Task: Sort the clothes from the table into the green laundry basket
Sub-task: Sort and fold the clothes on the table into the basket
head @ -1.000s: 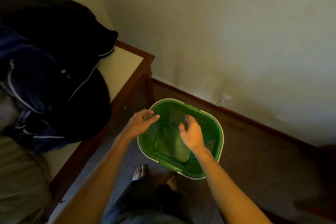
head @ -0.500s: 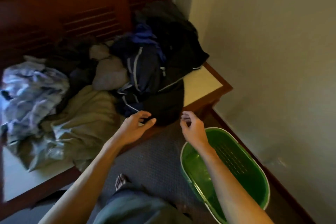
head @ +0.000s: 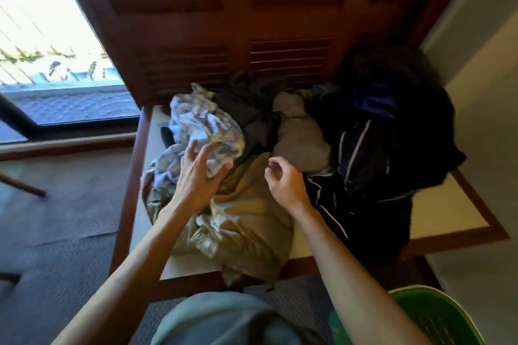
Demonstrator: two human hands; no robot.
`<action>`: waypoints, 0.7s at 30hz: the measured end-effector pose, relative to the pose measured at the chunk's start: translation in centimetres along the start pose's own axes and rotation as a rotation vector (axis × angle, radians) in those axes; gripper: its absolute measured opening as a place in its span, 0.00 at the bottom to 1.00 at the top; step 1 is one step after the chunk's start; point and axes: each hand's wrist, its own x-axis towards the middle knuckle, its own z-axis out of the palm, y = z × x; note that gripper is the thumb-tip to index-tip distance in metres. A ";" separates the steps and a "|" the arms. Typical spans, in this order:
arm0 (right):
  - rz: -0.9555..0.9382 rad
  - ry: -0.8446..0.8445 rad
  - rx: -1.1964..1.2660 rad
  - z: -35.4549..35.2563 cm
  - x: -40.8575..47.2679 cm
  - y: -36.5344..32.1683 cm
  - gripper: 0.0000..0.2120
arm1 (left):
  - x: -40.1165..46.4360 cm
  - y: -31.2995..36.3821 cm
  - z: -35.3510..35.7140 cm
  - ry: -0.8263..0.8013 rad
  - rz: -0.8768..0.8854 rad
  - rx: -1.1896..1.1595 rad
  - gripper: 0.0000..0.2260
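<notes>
A heap of clothes covers the low wooden table. A crumpled blue-and-white plaid garment lies at the left of the heap. In front of it sits a tan garment, with a grey one behind and dark navy jackets to the right. My left hand reaches over the plaid garment's near edge with fingers spread, holding nothing. My right hand hovers above the tan garment with fingers loosely curled and empty. The green laundry basket shows at the bottom right on the floor.
Dark louvred wooden doors rise behind the table. A glass door at the left looks outside. Grey carpet covers the floor left of the table, and a pale wall stands to the right.
My view has swung left from the basket to the table. Both hands moved from over the basket to above the clothes heap, the left now over the plaid garment.
</notes>
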 end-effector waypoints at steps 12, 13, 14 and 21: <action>-0.106 -0.152 -0.078 9.8 10.4 -6.0 0.31 | 4.2 -7.9 3.6 -0.215 -0.213 0.193 0.38; -0.076 -0.178 -0.069 10.4 11.1 -6.2 0.32 | 3.5 -7.8 4.0 -0.183 -0.196 0.178 0.37; -0.057 -0.219 -0.073 11.0 11.7 -6.2 0.33 | 2.9 -7.7 4.3 -0.157 -0.177 0.158 0.37; -0.120 -0.469 -0.331 11.0 11.9 -5.8 0.10 | 2.0 -8.0 2.2 0.098 -0.250 0.066 0.41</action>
